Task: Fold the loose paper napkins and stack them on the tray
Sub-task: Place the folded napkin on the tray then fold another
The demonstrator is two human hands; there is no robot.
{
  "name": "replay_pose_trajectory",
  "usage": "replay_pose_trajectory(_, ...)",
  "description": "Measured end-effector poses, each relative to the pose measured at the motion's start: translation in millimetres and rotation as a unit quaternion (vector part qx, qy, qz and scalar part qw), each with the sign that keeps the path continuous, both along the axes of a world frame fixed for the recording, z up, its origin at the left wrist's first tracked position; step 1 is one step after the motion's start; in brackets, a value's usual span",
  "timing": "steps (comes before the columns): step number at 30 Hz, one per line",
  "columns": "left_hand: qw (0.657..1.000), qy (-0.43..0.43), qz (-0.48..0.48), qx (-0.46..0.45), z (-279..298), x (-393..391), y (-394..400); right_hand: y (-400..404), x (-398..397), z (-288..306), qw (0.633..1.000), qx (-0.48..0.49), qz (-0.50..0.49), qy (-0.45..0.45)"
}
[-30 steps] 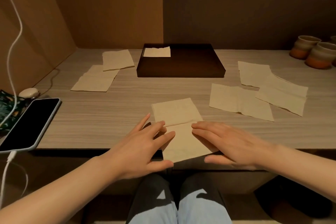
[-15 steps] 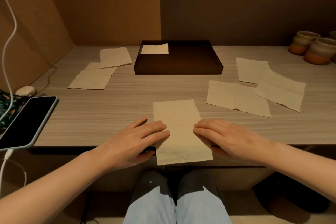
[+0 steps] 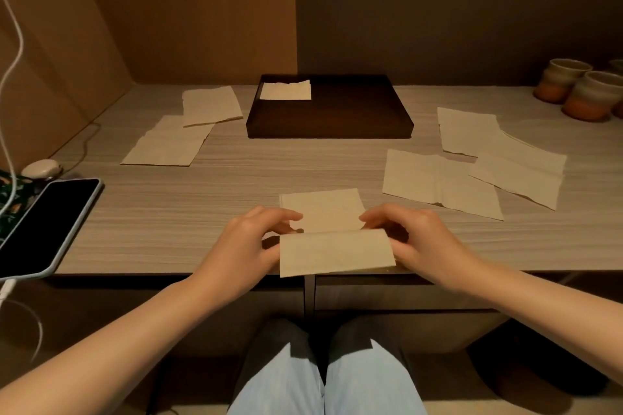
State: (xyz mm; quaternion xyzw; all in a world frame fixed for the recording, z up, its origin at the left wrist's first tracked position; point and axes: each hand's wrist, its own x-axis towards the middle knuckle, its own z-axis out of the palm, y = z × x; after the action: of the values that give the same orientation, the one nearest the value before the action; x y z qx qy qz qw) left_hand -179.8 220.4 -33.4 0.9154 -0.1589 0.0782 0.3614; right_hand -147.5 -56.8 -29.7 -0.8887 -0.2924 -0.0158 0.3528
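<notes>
A beige paper napkin lies at the table's near edge, its near half lifted and bent toward the far half. My left hand pinches its left side and my right hand pinches its right side. A dark brown tray sits at the back centre with one folded napkin in its far left corner. Two loose napkins overlap on the left of the table. Three more loose napkins overlap on the right.
A black phone on a white cable lies at the left edge, with a small white case behind it. Ceramic cups stand at the back right. Wooden walls close the left and back.
The napkin lay flat under my flat hands; now both hands grip its sides and its near half has come up and over toward the far half.
</notes>
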Motion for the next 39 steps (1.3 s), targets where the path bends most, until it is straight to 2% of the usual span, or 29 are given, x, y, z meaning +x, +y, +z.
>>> replay_pose_trajectory(3, 0.997, 0.008, 0.068, -0.017, 2, 5, -8, 12, 6, 4, 0.993, 0.058, -0.083, 0.051)
replay_pose_trajectory(10, 0.979, -0.033, 0.202, 0.009, -2, 14, -22, 29, 32, 13, 0.976, 0.030, -0.168, 0.135)
replay_pose_trajectory(17, 0.973, -0.024, 0.230, 0.016, -2, 16, -22, 42, 36, 16, 0.967, -0.025, -0.206, 0.146)
replay_pose_trajectory(24, 0.967, -0.005, 0.254, -0.025, -3, 14, -20, 49, 31, 21, 0.963, -0.008, -0.204, 0.178)
replay_pose_trajectory(29, 0.967, -0.003, 0.255, -0.005, -5, 14, -19, 52, 28, 17, 0.967, -0.033, -0.205, 0.146)
replay_pose_trajectory(32, 0.970, -0.044, 0.233, 0.061, -6, 10, -16, 52, 28, 17, 0.967, -0.029, -0.205, 0.151)
replay_pose_trajectory(36, 0.983, -0.088, 0.062, 0.150, -4, -9, -17, 51, 27, 17, 0.967, -0.020, -0.202, 0.156)
replay_pose_trajectory(39, 0.967, -0.082, -0.024, 0.240, -10, -17, -21, 51, 26, 17, 0.967, -0.013, -0.201, 0.157)
